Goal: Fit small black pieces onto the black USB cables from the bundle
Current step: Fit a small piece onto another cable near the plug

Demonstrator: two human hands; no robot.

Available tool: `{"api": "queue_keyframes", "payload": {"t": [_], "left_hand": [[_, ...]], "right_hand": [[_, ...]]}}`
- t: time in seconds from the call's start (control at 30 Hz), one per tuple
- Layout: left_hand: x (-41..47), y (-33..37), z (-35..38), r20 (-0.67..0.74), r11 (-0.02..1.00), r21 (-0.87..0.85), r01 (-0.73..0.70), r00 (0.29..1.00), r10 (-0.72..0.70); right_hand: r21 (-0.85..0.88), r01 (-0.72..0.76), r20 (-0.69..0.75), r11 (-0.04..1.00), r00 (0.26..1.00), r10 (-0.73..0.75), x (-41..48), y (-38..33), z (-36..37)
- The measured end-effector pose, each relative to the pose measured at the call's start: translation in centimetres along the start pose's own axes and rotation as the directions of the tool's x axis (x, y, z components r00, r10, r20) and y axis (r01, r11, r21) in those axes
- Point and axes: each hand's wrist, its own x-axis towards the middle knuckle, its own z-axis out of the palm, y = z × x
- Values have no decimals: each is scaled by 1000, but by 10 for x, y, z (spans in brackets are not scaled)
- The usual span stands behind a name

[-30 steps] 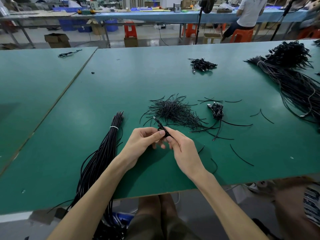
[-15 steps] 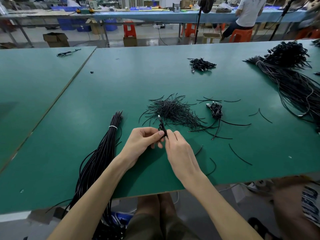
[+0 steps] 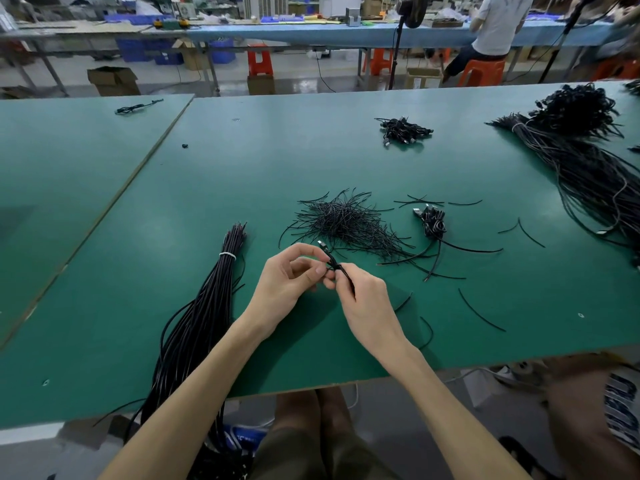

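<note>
Black, thin USB cable with a silver plug tip (image 3: 328, 255), raised just above the green worktop (image 3: 311, 161), plug end pointing up and away. Pinched just below the plug by the left hand (image 3: 287, 282), thumb and forefinger curled round it, likely to steady that end. Taken a little lower by the right hand (image 3: 367, 303), fingertips closed on the same cable. Both grips clamped on it, fingers of the 2 hands touching, probably to keep so thin a cable from buckling. Judged as mid-fitting; seating of any piece too small to tell.

Just beyond the hands, loose heap of short thin black strands (image 3: 346, 223), likely the small black pieces of the task, kept within easy reach as supply. Right of that heap, small coiled clump of black cables with silver plugs (image 3: 431, 221), seemingly set aside as done. To the left, long tied bundle of black cables with a white tie (image 3: 207, 306), draped over the near edge, handy for drawing the next one. Farther off, 1 more small clump (image 3: 403, 129) and a large sprawl of black cables (image 3: 588, 168) at the far right.
</note>
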Motion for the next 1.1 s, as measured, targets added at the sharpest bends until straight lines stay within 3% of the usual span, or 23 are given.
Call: {"api": "queue_keyframes", "payload": {"t": [0.27,0.6,0.87,1.1], "left_hand": [[-1,1,5,-23,933,319,-168,982,185],[-4,2,12,-74,820,551,-156,969,235],[-5,3,14,-78,754,637,-157,961,267],[-5,7,15,-88,816,568,-107,978,190]], "right_hand": [[95,-63,5,993,998,62,3,5,-1],[70,-77,13,995,997,76,3,7,0],[43,-90,22,995,996,89,3,7,1],[18,-85,37,996,996,84,3,4,-2]]}}
